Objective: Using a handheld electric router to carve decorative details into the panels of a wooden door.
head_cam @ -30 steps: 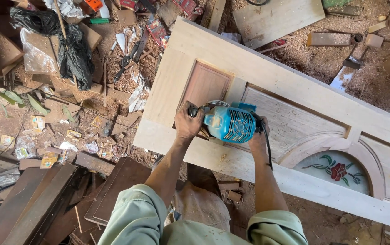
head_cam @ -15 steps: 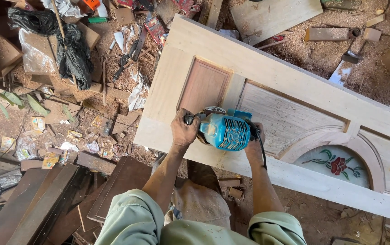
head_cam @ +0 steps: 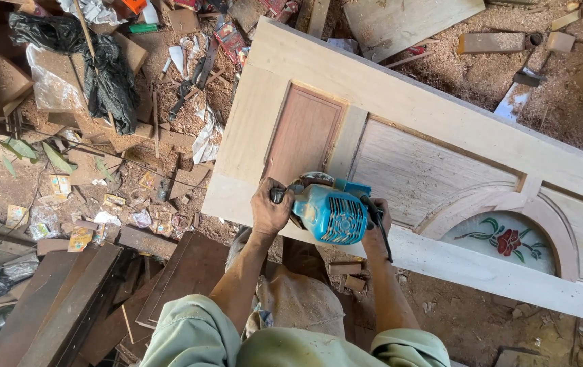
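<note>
I see both hands, left hand point(head_cam: 269, 211) and right hand point(head_cam: 377, 228), gripping the blue power tool point(head_cam: 332, 212) at the wooden door point(head_cam: 400, 102)'s near edge; bare panel stretches right.

I see a workshop floor point(head_cam: 481, 75) thick with sawdust in daylight; wood offcuts point(head_cam: 492, 42) at one o'clock, black plastic sheeting point(head_cam: 111, 75) at ten, dark planks point(head_cam: 53, 306) at eight.

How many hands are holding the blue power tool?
2: the left hand grips the handle on the tool's left side, the right hand holds the right side of the blue power tool, partly hidden behind it.
</note>
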